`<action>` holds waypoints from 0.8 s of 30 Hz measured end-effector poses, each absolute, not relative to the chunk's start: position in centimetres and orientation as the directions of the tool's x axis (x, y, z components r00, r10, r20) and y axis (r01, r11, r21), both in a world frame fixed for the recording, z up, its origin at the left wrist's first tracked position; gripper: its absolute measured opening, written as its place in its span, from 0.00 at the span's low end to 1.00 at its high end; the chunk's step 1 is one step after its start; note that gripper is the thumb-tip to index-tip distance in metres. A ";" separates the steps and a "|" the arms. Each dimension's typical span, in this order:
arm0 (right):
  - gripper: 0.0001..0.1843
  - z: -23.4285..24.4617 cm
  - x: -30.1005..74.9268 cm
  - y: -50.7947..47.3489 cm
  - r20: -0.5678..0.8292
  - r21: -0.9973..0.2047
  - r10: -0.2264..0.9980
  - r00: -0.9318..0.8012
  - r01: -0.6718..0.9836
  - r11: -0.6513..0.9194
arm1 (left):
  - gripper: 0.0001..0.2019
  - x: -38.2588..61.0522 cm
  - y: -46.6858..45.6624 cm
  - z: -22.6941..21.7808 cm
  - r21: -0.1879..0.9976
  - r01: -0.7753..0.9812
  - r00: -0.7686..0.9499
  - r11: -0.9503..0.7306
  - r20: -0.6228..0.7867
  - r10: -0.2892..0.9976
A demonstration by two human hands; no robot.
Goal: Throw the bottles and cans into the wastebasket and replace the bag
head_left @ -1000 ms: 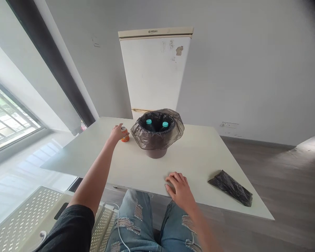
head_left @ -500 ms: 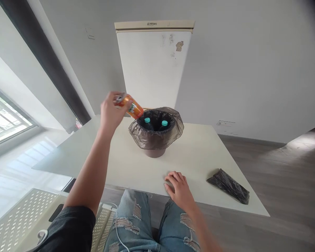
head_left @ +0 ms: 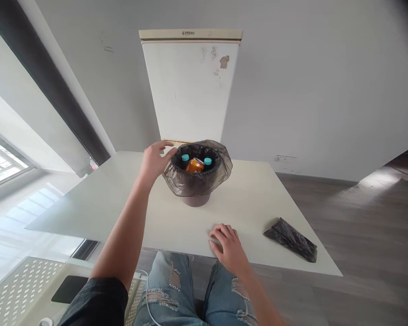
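In the head view, with the clock face centred on the bin point(head_left: 196, 200), the left hand point(head_left: 158, 159) is at about nine to ten o'clock, beside the rim. Its fingers are spread and grip nothing; the fingertips reach close to the edge of the dark plastic liner point(head_left: 225, 168), but whether they touch it I cannot tell. The orange can point(head_left: 194, 166) lies tilted inside the lined bin, between two bottles that show mainly by their turquoise caps: the left cap point(head_left: 185, 157) is at about ten o'clock from the can, the right cap point(head_left: 207, 161) at about two.

The right hand point(head_left: 227, 246) rests at five o'clock, near the front edge of the table point(head_left: 248, 206), its fingers loosely bent; nothing shows in its grasp, though the underside of the palm is hidden.

As for progress, the liner is in place, folded out over the rim all round, and the can and both bottles are in, so the placing of these three looks done. Whether anything else lies beneath them is hidden. The folded black plastic point(head_left: 291, 240) at four o'clock lies well apart from the bin, touched by neither hand; whether it has any part in what is left cannot be judged.
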State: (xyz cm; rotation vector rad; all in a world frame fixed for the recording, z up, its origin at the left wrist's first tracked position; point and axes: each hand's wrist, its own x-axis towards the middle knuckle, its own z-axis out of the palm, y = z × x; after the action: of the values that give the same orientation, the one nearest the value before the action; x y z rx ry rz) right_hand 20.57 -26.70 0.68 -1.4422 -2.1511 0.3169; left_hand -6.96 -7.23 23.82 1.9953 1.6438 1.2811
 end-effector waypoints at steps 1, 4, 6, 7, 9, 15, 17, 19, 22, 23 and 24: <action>0.04 0.6 20.5 -26.7 0.286 -0.483 0.914 -0.287 0.780 0.397 | 0.21 -7.9 -7.2 23.2 0.709 0.665 -0.101 -0.232 0.394 0.914; 0.05 1.2 21.0 -26.2 0.279 -0.611 0.929 -0.243 0.701 0.367 | 0.32 -10.6 -7.4 20.3 0.836 0.541 -0.156 0.095 -0.011 0.988; 0.07 2.8 22.1 -25.4 0.313 -0.724 0.938 -0.152 0.601 0.339 | 0.37 -11.7 -7.6 18.3 0.894 0.394 -0.008 0.213 -0.229 0.973; 0.08 4.1 22.8 -24.8 0.345 -0.761 0.935 -0.082 0.559 0.330 | 0.36 -12.1 -7.7 17.5 0.918 0.323 0.088 0.229 -0.270 0.959; 0.09 7.3 24.4 -22.7 0.432 -0.779 0.898 0.083 0.535 0.326 | 0.32 -12.5 -7.6 16.7 0.964 0.187 0.228 0.188 -0.229 0.946; 0.19 17.1 27.5 -10.9 0.548 -0.747 0.781 0.299 0.594 0.297 | 0.15 -12.3 -3.9 20.3 0.976 -0.114 0.023 -0.184 0.188 0.982; 0.26 18.7 27.4 -6.7 0.489 -0.778 0.810 0.323 0.581 0.239 | 0.10 -11.5 -2.5 22.2 0.925 -0.140 -0.096 -0.353 0.342 0.935; 0.33 19.4 26.8 -3.5 0.312 -0.846 0.905 0.291 0.518 0.125 | 0.07 -10.3 -1.5 23.7 0.890 -0.133 -0.158 -0.437 0.416 0.896; 0.38 19.6 26.0 -1.6 -0.010 -0.902 0.999 0.043 0.431 -0.027 | 0.08 -8.4 -1.1 24.8 0.888 -0.207 -0.146 -0.412 0.388 0.910; 0.37 19.7 25.9 -1.6 -0.044 -0.910 0.999 -0.026 0.413 -0.030 | 0.08 -7.9 -1.1 24.9 0.870 -0.278 -0.145 -0.408 0.382 0.913; 0.34 19.8 26.0 -1.8 -0.031 -0.921 0.998 -0.058 0.389 -0.006 | 0.07 -7.5 -1.1 24.9 0.831 -0.363 -0.164 -0.421 0.388 0.907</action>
State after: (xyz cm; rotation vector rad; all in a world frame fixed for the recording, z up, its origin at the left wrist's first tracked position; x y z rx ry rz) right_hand 26.00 -1.80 19.84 -1.4827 -1.5389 1.0546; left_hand -7.47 -1.15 24.93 1.1456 0.7253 1.7404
